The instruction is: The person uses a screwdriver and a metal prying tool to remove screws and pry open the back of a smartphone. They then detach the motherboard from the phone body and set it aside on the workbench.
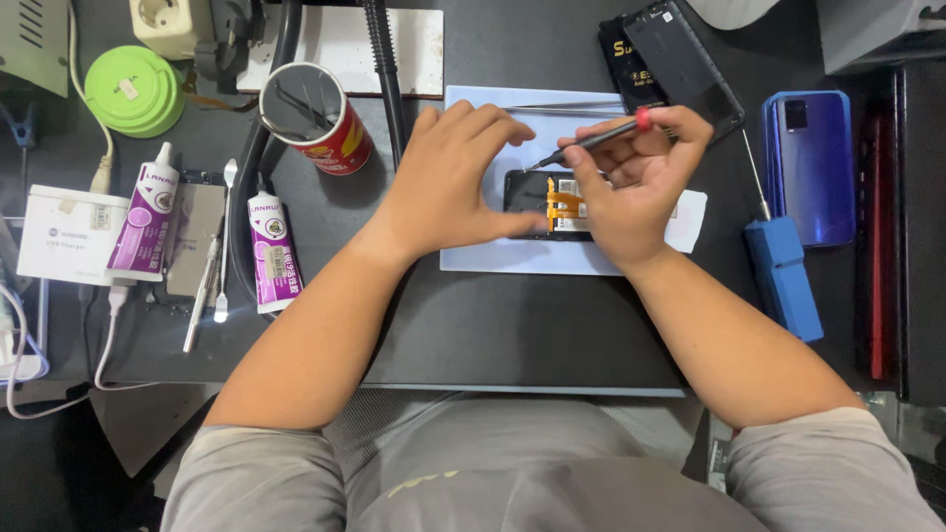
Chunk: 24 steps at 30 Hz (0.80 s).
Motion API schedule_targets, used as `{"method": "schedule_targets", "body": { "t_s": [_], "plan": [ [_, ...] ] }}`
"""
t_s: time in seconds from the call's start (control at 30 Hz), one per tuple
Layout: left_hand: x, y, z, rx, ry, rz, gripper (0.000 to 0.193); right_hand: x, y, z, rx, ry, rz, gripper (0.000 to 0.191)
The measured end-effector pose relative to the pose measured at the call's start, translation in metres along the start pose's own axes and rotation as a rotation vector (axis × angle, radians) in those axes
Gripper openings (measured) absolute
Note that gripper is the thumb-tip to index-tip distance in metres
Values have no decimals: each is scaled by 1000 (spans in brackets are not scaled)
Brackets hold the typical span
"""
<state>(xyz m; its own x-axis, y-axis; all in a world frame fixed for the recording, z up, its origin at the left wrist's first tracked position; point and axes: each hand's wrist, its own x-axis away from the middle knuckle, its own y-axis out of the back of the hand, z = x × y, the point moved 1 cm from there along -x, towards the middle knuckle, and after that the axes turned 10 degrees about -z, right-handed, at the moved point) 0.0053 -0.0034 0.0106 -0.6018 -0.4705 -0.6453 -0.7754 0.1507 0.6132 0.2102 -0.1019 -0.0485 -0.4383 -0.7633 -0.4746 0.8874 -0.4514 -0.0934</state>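
An opened phone [537,192] with an orange flex cable [564,205] lies on a pale blue mat [493,256] at the middle of the bench. My left hand [448,177] rests on the phone's left end, thumb along its lower edge, fingers arched over it. My right hand [641,182] grips a thin black screwdriver with a red cap [601,136], its tip pointing down-left onto the phone's top edge. Tweezers [562,108] lie on the mat behind my hands.
Left: two purple-and-white glue tubes [148,222] [268,251], a red can [320,118], a green round container [133,89], a white charger box [69,234], metal tools [212,266]. Right: a blue phone [813,163], a blue tool [783,276], a black phone back cover [680,59].
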Motion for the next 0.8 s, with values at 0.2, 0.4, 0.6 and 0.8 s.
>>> {"method": "schedule_targets", "body": {
  "t_s": [0.2, 0.4, 0.6, 0.8],
  "plan": [
    [1, -7, 4, -174, 14, 248, 83, 0, -13, 5, 166, 221, 136, 63],
    [4, -6, 6, -75, -10, 143, 71, 0, 1, 5, 167, 165, 2, 56],
    [7, -22, -2, -58, -16, 187, 21, -13, 11, -6, -83, 12, -236, 49],
    [11, -35, -5, -111, -87, 148, 13, -14, 8, -7, -131, -34, -251, 50]
  ]
}}
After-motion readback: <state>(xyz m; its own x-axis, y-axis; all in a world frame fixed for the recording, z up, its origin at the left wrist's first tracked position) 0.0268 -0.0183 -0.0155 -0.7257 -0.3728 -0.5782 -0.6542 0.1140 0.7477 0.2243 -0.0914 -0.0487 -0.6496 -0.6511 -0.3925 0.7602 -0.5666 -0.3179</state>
